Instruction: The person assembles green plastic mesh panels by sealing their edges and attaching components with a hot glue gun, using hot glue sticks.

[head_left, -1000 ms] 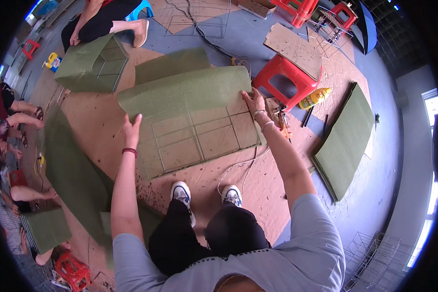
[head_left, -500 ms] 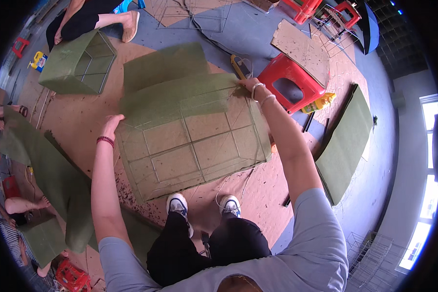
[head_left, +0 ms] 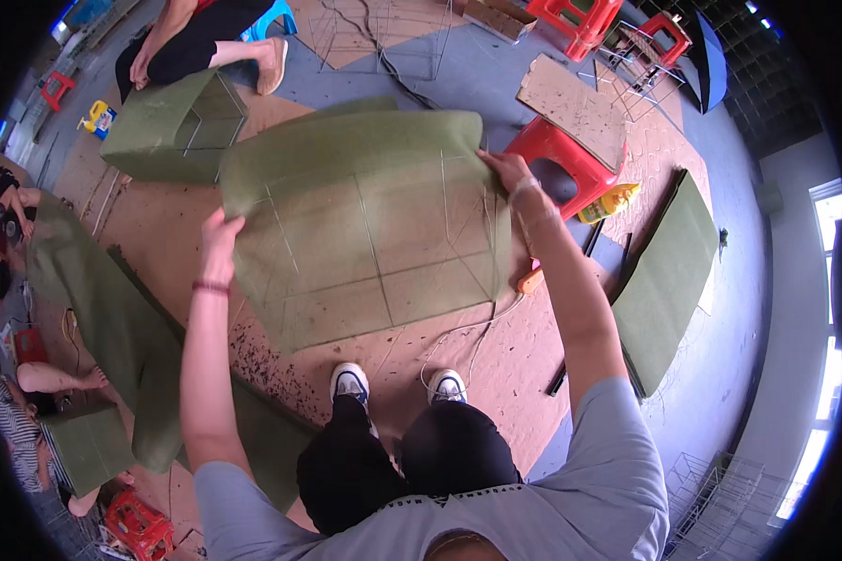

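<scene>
In front of me a wire frame [head_left: 365, 238] shows through the sheer green mesh cloth [head_left: 346, 159] that covers it. My left hand [head_left: 220, 241] is closed on the cloth at the left side, fingers bent over its edge. At the upper right corner, my right hand [head_left: 512, 173] pinches the cloth's edge. Between the two hands the cloth bulges along the far side. Whether my fingers also grip the wire under it cannot be made out.
Beside my right arm are a red stool [head_left: 571, 164] with cardboard on it, a yellow bottle [head_left: 610, 203] and an orange corded tool [head_left: 530, 279]. Stacked green panels [head_left: 666, 280] lie right. A covered frame [head_left: 173, 131] stands far left by a seated person. Green cloth [head_left: 112, 318] is spread left.
The covered frame has shifted away from my feet and tipped. Its far cloth, flat before, now bulges up. My right hand has moved slightly right, uncovering the orange tool more.
</scene>
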{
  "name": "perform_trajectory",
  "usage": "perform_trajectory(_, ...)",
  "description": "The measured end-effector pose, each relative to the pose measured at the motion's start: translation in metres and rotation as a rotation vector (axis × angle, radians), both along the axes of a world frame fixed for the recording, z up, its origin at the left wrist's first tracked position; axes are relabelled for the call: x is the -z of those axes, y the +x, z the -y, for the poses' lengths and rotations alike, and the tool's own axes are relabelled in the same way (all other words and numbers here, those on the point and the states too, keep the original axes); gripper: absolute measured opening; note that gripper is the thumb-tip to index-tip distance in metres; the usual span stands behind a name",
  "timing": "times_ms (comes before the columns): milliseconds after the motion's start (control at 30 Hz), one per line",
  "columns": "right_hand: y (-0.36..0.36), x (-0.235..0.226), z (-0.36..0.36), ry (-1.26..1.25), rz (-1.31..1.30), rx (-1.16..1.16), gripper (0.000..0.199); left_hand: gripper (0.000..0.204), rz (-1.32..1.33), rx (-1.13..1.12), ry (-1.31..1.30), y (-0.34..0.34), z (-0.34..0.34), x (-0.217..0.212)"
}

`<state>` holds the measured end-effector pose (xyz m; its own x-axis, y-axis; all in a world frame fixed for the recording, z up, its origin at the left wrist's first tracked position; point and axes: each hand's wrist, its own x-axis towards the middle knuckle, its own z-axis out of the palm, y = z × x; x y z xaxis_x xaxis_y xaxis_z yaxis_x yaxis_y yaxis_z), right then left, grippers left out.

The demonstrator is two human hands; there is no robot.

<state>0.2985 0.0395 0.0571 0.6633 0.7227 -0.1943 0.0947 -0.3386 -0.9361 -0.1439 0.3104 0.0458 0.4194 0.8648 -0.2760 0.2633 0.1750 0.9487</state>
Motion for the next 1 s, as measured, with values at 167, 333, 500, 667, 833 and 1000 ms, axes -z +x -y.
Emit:
perform_trajectory(167,-0.082,-0.001,0.091,0.347,-0.156,0.051,0.041,0.022,0.148,-0.113,0.206,-0.042,0.101,-0.013)
perform_trajectory(333,-0.101,0.044,0.122,0.187,-0.287,0.039,0.024,0.015,0.042,-0.181,0.194,-0.056,0.133,0.019)
perform_trajectory(500,-0.095,0.074,0.128,0.134,-0.364,-0.024,0.019,0.024,0.034,-0.194,0.120,-0.058,0.123,0.041)
perform_trajectory(667,-0.069,0.098,0.091,0.110,-0.182,0.001,0.017,0.029,-0.024,-0.115,0.151,-0.049,0.079,0.051)
perform_trajectory(833,-0.032,0.101,0.041,0.009,0.030,0.021,0.024,0.029,-0.073,-0.074,0.189,-0.015,0.019,0.059)
perform_trajectory(1000,-0.012,0.090,-0.004,-0.038,0.007,0.080,0.022,0.029,-0.110,-0.086,0.207,0.007,-0.024,0.062)
